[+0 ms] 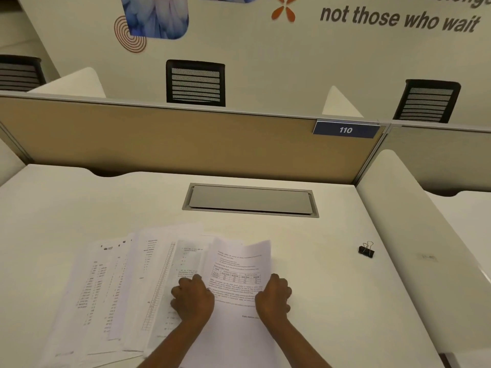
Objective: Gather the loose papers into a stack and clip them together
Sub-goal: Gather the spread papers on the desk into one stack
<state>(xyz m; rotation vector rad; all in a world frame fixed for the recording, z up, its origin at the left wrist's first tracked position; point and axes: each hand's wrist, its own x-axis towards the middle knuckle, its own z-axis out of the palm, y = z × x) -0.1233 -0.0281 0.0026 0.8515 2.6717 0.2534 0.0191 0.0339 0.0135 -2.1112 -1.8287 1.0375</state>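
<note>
Both hands — left hand (192,298), right hand (273,294) — on fanned papers (127,288)

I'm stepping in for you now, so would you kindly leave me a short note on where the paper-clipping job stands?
Left hand: fingers curled, resting on the fanned white printed sheets.
Right hand: pressing the right edge of the top white sheet with a table.
Small black binder clip: untouched on the white desk, off to the right, apart from the papers.
Done: gathering barely begun.
Left: square the stack, then clip it.

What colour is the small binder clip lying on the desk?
Black body with silver wire handles, small metal binder clip, head view.
</note>
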